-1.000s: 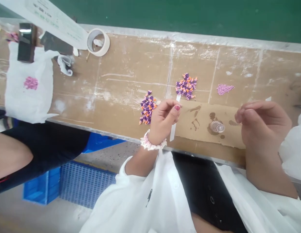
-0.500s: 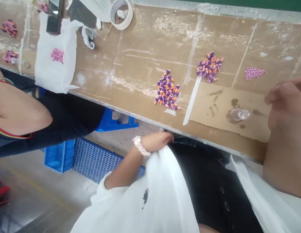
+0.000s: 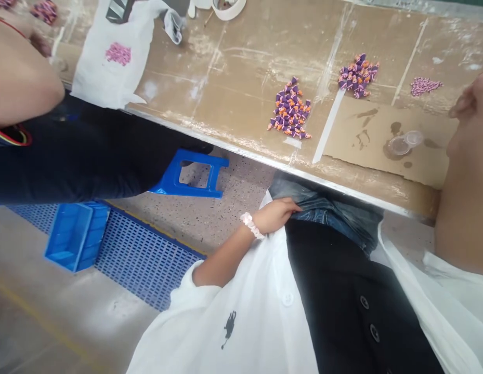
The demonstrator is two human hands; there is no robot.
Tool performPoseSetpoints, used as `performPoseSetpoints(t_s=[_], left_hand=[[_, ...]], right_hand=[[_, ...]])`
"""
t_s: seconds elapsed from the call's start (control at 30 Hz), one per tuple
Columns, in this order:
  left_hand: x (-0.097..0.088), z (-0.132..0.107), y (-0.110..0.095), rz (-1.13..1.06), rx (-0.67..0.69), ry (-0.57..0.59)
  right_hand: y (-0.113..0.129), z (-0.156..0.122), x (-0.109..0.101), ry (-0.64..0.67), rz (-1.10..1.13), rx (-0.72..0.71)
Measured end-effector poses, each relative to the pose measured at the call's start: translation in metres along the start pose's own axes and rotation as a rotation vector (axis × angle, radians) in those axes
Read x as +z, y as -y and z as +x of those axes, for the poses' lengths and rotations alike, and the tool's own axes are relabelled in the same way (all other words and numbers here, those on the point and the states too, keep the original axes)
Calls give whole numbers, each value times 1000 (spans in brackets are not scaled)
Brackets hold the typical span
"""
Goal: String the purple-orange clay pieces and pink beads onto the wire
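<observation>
Head view: your left hand (image 3: 275, 214) is down at your blue denim jeans (image 3: 344, 223), fingers bent against the waist; can't tell if they grip. Your right hand (image 3: 479, 101), cut by the frame edge, has curled fingers; can't tell if they hold anything. Beside it on the brown counter (image 3: 241, 83): small pinkish-purple pellet pile (image 3: 426, 87), clear round plastic container (image 3: 399, 146).

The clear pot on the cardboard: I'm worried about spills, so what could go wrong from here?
The right hand is near the clear pot and might knock it, perhaps spilling onto the cardboard, which shows dark stains. The purple pile nearer the table's front edge could be brushed to the floor.
</observation>
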State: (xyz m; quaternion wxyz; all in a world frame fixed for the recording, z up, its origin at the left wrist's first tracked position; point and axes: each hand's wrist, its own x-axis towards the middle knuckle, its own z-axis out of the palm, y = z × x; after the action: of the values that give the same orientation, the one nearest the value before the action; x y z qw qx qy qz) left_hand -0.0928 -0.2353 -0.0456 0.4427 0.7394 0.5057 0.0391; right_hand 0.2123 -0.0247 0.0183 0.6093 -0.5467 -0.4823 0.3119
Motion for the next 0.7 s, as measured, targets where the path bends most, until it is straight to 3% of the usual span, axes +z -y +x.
performPoseSetpoints(t_s=[0.13, 0.23, 0.43, 0.7], left_hand=[[8, 14, -4, 133, -126, -183], [11, 32, -5, 225, -185, -238], [12, 50, -4, 358, -213, -165], [5, 56, -5, 374, -214, -76]], right_hand=[[2, 0, 5, -127, 31, -17], [-2, 7, 3, -160, 73, -32], [-8, 13, -6, -79, 104, -28], [-5, 10, -7, -148, 98, -50]])
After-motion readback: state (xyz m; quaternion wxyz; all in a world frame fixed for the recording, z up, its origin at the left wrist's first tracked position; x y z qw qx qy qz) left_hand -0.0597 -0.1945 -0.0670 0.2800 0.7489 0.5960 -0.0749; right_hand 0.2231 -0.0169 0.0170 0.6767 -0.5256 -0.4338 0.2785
